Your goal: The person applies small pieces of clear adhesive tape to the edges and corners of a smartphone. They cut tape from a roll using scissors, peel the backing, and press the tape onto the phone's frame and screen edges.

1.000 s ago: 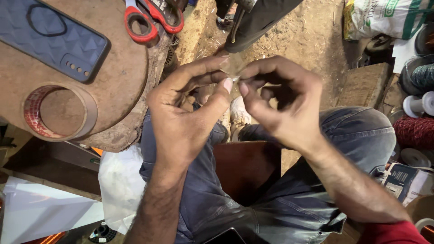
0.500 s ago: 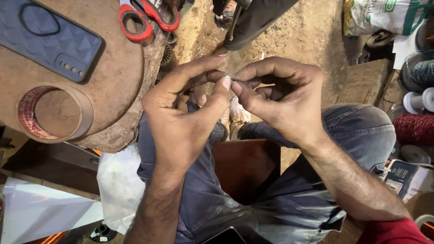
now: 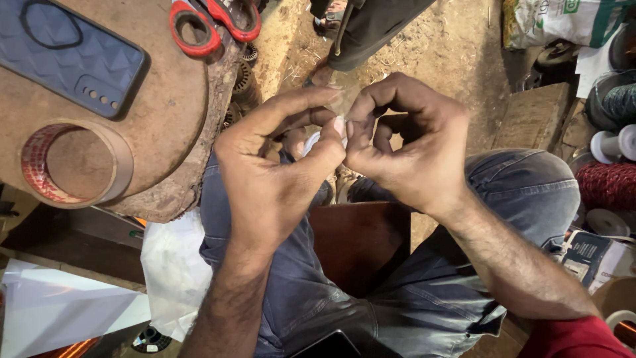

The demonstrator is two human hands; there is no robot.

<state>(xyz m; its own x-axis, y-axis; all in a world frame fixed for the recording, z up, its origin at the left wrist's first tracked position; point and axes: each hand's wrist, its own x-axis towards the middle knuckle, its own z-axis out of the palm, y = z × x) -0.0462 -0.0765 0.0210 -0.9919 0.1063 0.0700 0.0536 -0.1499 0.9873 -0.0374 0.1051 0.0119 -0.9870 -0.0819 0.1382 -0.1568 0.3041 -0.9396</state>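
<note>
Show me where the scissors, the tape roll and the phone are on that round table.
scissors [image 3: 215, 25], head view, on the red handle loops.
tape roll [image 3: 122, 174], head view, on its brown right rim.
phone [image 3: 63, 56], head view, on the middle of its dark blue textured back.

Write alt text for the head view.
The left hand and right hand pinch a small pale scrap between fingertips above a denim-clad lap. Beside them, a round brown table holds a dark blue phone, red-handled scissors and a tape roll.
</note>
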